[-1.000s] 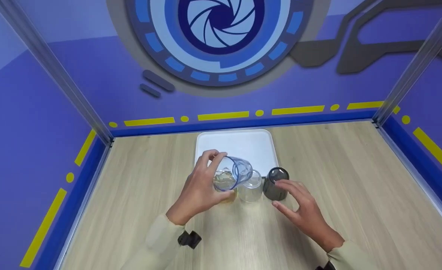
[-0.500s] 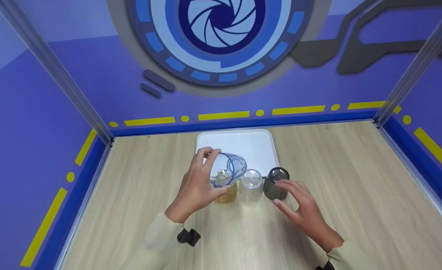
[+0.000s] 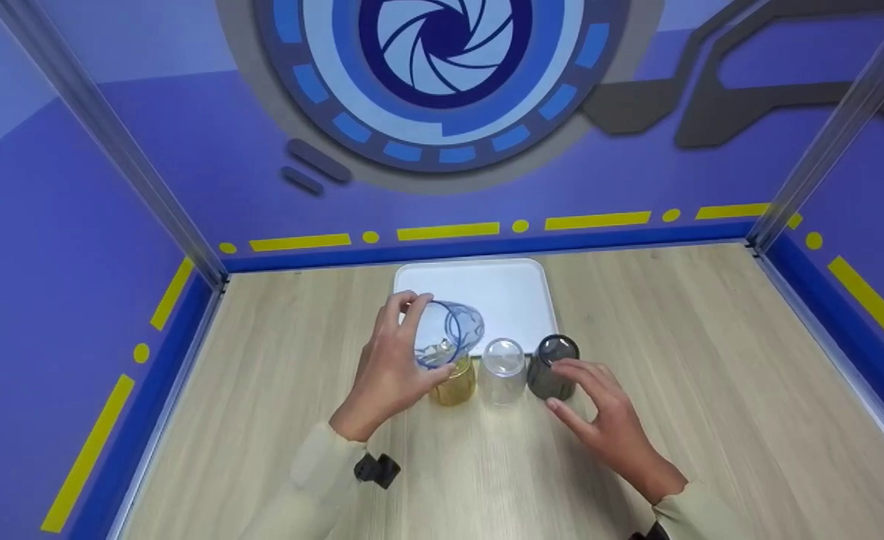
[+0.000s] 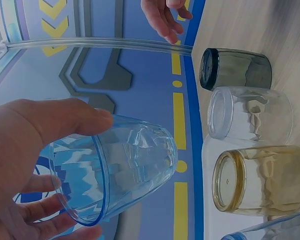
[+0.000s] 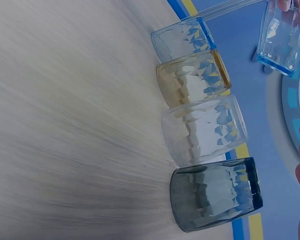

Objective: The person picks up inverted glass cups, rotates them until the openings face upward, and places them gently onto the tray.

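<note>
My left hand (image 3: 391,367) grips a clear blue cup (image 4: 135,165) near its rim, thumb on one side and fingers on the other. The cup is held tilted in the air, over the front left of the tray and the amber cup. Below stands a row of cups, seemingly upside down: another blue cup (image 5: 182,41), an amber cup (image 3: 454,386), a colourless cup (image 3: 503,373) and a dark grey cup (image 3: 552,367). My left hand and the held cup hide the standing blue one in the head view. Beside the grey cup, my right hand (image 3: 610,416) hovers with fingers loosely bent, holding nothing.
Behind the cups, a white tray (image 3: 505,296) lies at the back of the wooden table (image 3: 681,352). Purple panels (image 3: 164,142) with metal corner posts (image 3: 824,142) enclose the table at the back and both sides.
My left hand has moved slightly left and back with the blue cup, uncovering more of the amber and colourless cups. My right hand stays nearly still.
</note>
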`<state>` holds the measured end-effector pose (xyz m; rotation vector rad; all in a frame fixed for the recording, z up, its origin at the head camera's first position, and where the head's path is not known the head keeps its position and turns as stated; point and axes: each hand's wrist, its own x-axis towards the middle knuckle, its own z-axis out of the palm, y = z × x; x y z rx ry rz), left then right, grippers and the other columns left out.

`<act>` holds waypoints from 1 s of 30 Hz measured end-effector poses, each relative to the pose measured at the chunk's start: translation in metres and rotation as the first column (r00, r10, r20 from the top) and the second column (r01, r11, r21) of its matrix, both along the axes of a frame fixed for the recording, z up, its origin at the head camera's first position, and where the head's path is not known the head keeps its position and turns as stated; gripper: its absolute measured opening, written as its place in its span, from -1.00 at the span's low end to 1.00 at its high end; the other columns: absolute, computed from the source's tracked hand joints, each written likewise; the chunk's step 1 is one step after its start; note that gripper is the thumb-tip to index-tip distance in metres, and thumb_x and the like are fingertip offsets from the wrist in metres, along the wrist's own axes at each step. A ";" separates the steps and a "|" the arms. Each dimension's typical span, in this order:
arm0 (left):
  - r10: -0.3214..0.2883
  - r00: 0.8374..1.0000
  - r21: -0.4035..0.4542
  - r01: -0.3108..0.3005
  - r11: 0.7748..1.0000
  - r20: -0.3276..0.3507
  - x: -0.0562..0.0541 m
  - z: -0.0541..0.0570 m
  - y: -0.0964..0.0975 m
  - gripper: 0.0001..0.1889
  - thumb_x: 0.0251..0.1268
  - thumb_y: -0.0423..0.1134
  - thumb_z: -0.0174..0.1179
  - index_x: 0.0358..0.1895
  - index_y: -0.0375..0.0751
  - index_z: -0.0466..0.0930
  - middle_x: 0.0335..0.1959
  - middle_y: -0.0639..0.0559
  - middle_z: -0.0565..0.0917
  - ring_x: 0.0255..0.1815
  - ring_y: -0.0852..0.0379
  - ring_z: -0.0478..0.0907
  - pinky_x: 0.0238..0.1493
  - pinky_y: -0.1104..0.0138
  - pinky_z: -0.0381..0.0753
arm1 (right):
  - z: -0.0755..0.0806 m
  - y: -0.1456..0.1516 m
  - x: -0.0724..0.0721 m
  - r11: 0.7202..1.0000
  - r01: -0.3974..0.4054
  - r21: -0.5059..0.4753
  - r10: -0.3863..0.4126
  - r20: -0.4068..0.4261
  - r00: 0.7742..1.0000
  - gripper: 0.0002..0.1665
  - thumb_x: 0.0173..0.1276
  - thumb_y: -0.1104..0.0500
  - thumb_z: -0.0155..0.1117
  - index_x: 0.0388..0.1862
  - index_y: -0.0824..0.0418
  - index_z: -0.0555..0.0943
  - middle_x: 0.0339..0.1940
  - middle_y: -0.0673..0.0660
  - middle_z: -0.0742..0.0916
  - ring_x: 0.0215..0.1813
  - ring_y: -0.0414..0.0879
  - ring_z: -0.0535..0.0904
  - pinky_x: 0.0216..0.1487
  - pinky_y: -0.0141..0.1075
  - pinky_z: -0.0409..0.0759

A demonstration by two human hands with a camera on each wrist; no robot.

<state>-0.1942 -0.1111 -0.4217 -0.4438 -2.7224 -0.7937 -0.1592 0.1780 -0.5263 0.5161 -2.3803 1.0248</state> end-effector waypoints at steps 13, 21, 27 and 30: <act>0.060 0.998 0.006 -0.060 0.998 0.029 -0.004 -0.003 -0.003 -0.09 -0.13 -0.04 0.53 0.39 0.03 0.27 0.29 0.01 0.28 0.24 0.02 0.35 -0.03 0.15 0.67 | -0.001 0.000 -0.001 1.000 -0.013 0.019 0.013 0.007 1.000 -0.46 0.09 0.19 0.51 0.10 0.08 0.61 0.12 -0.04 0.66 0.16 -0.14 0.50 0.26 -0.70 0.21; 0.074 0.997 0.001 -0.074 0.997 0.008 -0.008 -0.008 -0.005 -0.08 -0.14 -0.02 0.53 0.37 -0.02 0.27 0.28 -0.04 0.28 0.24 0.00 0.35 -0.05 0.14 0.68 | -0.001 0.000 -0.001 0.999 -0.006 0.048 0.004 0.044 0.999 -0.50 0.17 0.11 0.46 0.11 0.12 0.60 0.14 0.00 0.65 0.19 -0.15 0.47 0.27 -0.67 0.23; 0.086 0.996 0.002 -0.086 0.996 -0.001 -0.011 -0.011 -0.007 -0.08 -0.18 -0.02 0.55 0.35 -0.02 0.29 0.28 -0.05 0.29 0.21 -0.01 0.39 -0.16 0.13 0.69 | -0.002 -0.001 -0.001 0.999 0.006 0.043 -0.009 0.061 0.998 -0.48 0.13 0.12 0.49 0.10 0.12 0.60 0.13 -0.03 0.64 0.18 -0.17 0.47 0.26 -0.71 0.20; 0.088 0.996 0.010 -0.088 0.996 -0.003 -0.012 -0.013 -0.008 -0.08 -0.20 -0.05 0.56 0.35 -0.03 0.30 0.27 -0.06 0.29 0.20 -0.01 0.40 -0.18 0.12 0.69 | -0.003 -0.001 -0.001 0.999 0.016 0.040 -0.019 0.060 0.998 -0.47 0.10 0.14 0.51 0.09 0.10 0.61 0.13 -0.05 0.64 0.18 -0.18 0.47 0.26 -0.74 0.17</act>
